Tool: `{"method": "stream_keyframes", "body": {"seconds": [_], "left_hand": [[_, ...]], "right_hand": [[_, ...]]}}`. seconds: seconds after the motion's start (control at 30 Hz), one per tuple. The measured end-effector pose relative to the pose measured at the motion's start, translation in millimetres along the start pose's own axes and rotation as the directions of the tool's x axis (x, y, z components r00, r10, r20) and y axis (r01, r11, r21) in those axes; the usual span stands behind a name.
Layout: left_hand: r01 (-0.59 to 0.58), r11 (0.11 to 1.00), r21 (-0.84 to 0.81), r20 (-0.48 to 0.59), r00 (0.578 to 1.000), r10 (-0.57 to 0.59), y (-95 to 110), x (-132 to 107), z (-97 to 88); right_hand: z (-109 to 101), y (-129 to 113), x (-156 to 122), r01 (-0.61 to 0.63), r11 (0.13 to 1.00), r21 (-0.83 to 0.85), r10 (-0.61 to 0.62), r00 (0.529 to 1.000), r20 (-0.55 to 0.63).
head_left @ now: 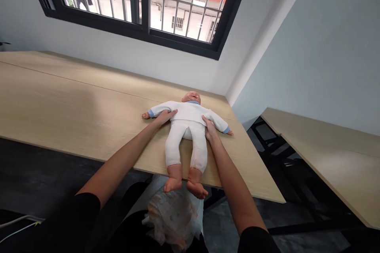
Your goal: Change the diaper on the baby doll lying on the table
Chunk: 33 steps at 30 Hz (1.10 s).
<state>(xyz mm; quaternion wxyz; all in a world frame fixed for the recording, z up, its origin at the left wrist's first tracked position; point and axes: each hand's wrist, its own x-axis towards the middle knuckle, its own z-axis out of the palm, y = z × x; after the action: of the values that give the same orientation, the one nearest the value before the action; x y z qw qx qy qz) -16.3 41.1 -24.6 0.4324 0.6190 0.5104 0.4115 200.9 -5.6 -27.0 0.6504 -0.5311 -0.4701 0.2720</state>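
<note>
A baby doll point(187, 114) in a white top with blue collar and cuffs and white trousers lies on its back on the wooden table point(97, 122). Its head points toward the wall, its arms are spread, and its bare feet stick out past the table's near edge. My left hand point(166, 116) grips the doll's side under its arm, thumb on the chest. On the other side of the torso, my right hand point(209, 128) holds it the same way, thumb on the top. The fingers of both hands are mostly hidden at the doll's sides.
A crumpled translucent plastic bag point(175, 217) rests on my lap, below the doll's feet. Behind the table stands a wall with a barred, dark-framed window point(184, 45). Another wooden table point(332, 150) is on the right, across a gap. A pale cable point(20, 221) shows at lower left.
</note>
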Motion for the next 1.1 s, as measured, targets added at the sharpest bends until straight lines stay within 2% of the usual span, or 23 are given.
{"method": "stream_keyframes", "body": {"seconds": [0.2,0.4,0.57,0.73,0.83,0.87,0.97,1.0,1.07,1.1], "left_hand": [[-0.087,0.984,0.158,0.025,0.996,0.084,-0.3,0.6,-0.2],[-0.175,0.936,0.306,0.042,0.985,0.170,-4.7,-4.8,2.4],[-0.266,0.888,0.375,0.188,0.960,0.208,-4.4,-24.3,-10.4],[-0.318,0.834,0.452,0.323,0.929,0.179,-2.5,-72.4,-34.0],[-0.330,0.801,0.499,0.359,0.920,0.155,3.1,-111.4,-49.3],[-0.328,0.791,0.517,0.363,0.920,0.144,6.5,-125.5,-53.4],[-0.297,0.752,0.589,0.358,0.930,0.087,22.5,-171.1,-59.8],[-0.272,0.707,0.653,0.350,0.936,0.037,29.4,-187.1,-59.8],[-0.238,0.649,0.723,0.343,0.938,-0.039,43.9,-218.6,-57.2],[-0.225,0.675,0.703,0.372,0.925,-0.079,50.5,-233.0,-54.9]], "right_hand": [[-1.2,10.7,9.9,-0.143,0.989,0.042,0.136,0.982,0.130],[-5.1,12.3,6.9,-0.179,0.984,0.018,0.175,0.975,0.140],[-13.7,10.7,-1.6,-0.175,0.984,-0.034,0.178,0.975,0.131],[-40.2,8.3,-12.3,-0.164,0.984,-0.069,0.173,0.971,0.166],[-66.2,5.9,-33.4,-0.143,0.985,-0.093,0.159,0.969,0.190],[-76.2,5.3,-44.6,-0.117,0.986,-0.121,0.140,0.970,0.200],[-107.1,4.3,-85.9,0.111,0.935,-0.338,-0.008,0.957,0.291],[-116.6,3.9,-100.2,0.165,0.908,-0.384,-0.037,0.947,0.321],[-131.9,2.3,-125.4,0.214,0.857,-0.469,-0.076,0.952,0.296],[-137.2,1.3,-135.4,0.218,0.834,-0.507,-0.094,0.961,0.259]]}}
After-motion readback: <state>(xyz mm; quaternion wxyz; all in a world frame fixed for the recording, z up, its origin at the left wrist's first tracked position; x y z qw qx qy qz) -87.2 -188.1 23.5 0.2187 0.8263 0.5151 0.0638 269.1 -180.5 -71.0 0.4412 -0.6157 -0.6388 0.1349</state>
